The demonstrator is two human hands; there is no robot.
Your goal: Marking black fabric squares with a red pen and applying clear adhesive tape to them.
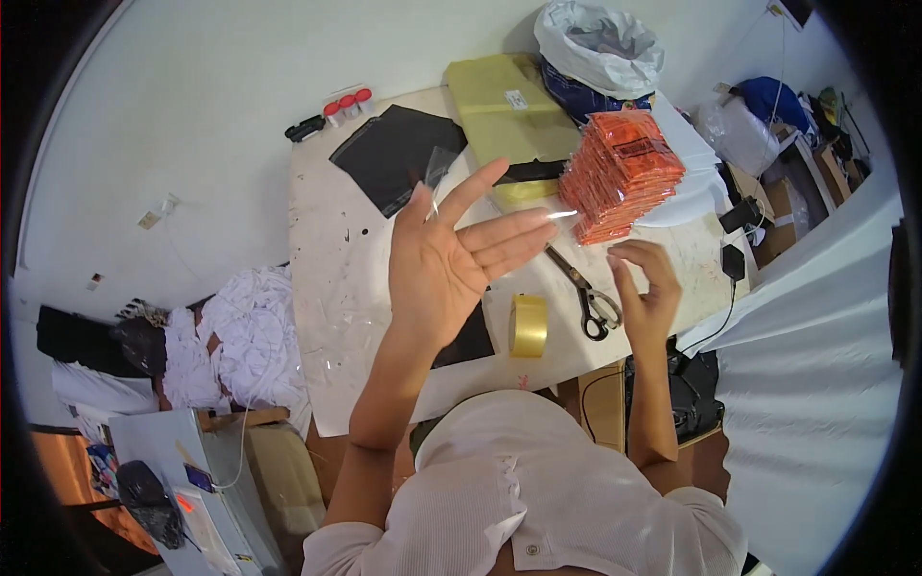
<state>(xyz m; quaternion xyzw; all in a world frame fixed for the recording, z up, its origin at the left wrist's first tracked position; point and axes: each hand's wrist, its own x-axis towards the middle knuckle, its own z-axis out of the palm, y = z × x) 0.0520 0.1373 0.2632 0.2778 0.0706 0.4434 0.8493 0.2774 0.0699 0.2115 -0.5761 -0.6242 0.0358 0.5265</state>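
Note:
My left hand is raised over the table, palm showing and fingers spread. A small piece of clear film shows by its thumb and index finger; whether it sticks to them I cannot tell. Near the other fingertips is a shiny bit of clear plastic. My right hand hovers beside the scissors, thumb and index tips brought together; anything between them is too small to make out. A roll of yellowish tape stands below my hands. Part of a black sheet lies behind my left wrist.
Orange packets in clear wrapping form a tall stack at the back right. Beside it lie a yellow package and a white sack. A black plastic bag lies flat at the back, near red-capped containers. White cloth is heaped left.

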